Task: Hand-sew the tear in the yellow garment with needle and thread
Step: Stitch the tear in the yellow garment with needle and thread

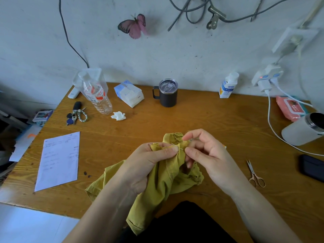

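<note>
From the head camera, I see the left hand (149,163) clenched round a bunched fold of the mustard-yellow cloth garment (163,186), its thumb pressing the fabric, I judge to keep the torn edge raised and firm for stitching. The right hand (206,155) pinches the near end of the thin steel needle (177,146), which lies across that fold just beside the left thumb. The garment trails over the near edge of the wooden worktop (192,120). I cannot make out the thread. Small gold-handled scissors (255,174) lie to the right, handy for cutting.

Wood table (140,130): paper sheet (58,160) L, keys (74,116), plastic bottle (98,95), tissue pk (129,93), mug (167,93) back, scissors (255,174) R, yellow garment (163,186) front.
</note>
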Available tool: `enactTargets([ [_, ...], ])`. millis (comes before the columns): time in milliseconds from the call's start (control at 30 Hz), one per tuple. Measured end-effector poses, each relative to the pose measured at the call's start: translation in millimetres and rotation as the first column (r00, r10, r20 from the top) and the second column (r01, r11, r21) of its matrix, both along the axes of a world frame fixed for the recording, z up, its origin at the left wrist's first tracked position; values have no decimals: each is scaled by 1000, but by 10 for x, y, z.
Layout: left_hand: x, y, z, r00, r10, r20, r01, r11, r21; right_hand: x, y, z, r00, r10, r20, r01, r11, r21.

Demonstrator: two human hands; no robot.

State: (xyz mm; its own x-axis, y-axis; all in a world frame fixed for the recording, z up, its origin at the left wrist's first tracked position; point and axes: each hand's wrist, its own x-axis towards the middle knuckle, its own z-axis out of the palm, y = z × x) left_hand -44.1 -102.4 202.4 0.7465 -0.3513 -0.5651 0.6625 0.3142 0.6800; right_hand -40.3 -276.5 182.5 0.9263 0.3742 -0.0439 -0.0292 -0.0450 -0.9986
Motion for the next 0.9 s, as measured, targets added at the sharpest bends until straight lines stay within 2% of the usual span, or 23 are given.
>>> enactTargets([
  [100,-1,5,-1,1000,-7,0,7,1000,27,6,36,14,999,-11,30,11,1000,-11],
  [200,12,17,-17,1000,17,7,-17,996,88,7,74,35,984,-54,172,84,982,-167],
  [333,-3,6,-21,1000,27,8,-28,992,120,-3,134,68,882,-70,465,253,904,-344],
  [533,-13,-16,-34,999,39,26,-43,985,166,19,190,65,781,14,624,350,818,-456],
  [700,-4,-22,-28,999,44,32,-49,981,186,28,236,22,717,19,697,412,794,-447],
  [800,15,-35,-28,999,33,23,-38,971,234,-9,306,-20,625,-68,777,499,801,-331],
  [900,39,-4,-16,999,24,25,-29,968,249,-33,338,-55,603,-152,783,525,815,-246],
])
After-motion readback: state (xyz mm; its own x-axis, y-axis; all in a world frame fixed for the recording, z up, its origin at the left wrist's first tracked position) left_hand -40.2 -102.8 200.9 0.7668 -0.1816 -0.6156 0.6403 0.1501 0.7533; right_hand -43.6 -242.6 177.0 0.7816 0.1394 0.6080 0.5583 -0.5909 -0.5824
